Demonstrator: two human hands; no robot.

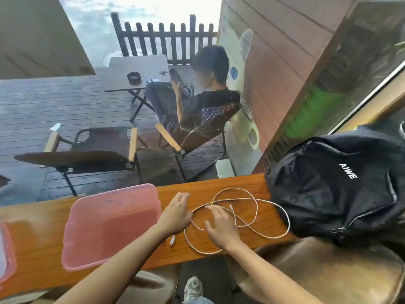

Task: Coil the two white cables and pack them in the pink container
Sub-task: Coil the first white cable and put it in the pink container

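Two white cables (pixel 241 216) lie in loose tangled loops on the wooden counter (pixel 219 185), low and right of centre in the frame, spread mostly left to right between the pink container (pixel 109 224) and the black backpack (pixel 333 183). Both hands rest with fingers relaxed and straight, grasping nothing. The right hand (pixel 221 224) lies on the loops and is nearer their middle, while the left hand (pixel 175 213) sits at their left edge, just beside the container.

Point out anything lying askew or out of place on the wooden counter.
The white cables sprawl in loose, tangled loops, one loop hanging over the counter's near edge. The pink container sits skewed, also overhanging that edge. Both hands, left and right, rest open.
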